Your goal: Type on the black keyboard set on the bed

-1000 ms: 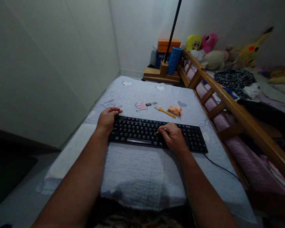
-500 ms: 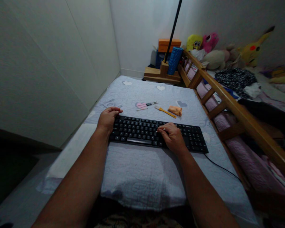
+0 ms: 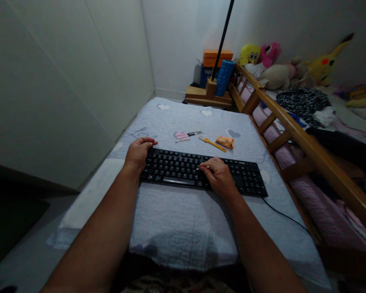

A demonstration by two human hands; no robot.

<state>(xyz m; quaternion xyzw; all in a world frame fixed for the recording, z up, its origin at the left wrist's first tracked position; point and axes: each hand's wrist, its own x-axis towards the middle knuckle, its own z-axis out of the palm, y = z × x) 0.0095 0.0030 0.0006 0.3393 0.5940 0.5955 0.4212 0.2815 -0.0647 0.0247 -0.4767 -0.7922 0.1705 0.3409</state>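
Observation:
A black keyboard (image 3: 183, 169) lies across a pale blue quilt (image 3: 183, 228). My left hand (image 3: 138, 154) curls over the keyboard's left end, fingers wrapped on its top corner. Over the keys right of the middle my right hand (image 3: 218, 176) is closed round a thin light stick (image 3: 203, 167), whose tip points left onto the keys. Beyond the keyboard lie a small dark-handled tool (image 3: 192, 133) on a pink heart, an orange-handled brush (image 3: 212, 143) and a folded orange cloth (image 3: 225, 141).
A black cable (image 3: 285, 215) runs right from the keyboard. A wooden bed rail (image 3: 295, 134) borders the right side, with plush toys (image 3: 276, 65) behind it. A wooden stand with a black pole (image 3: 210, 91), an orange box and a blue roller stand at the far end. A white wall is on the left.
My right hand has shifted slightly left along the keys with the thin stick. The left hand and keyboard have stayed put.

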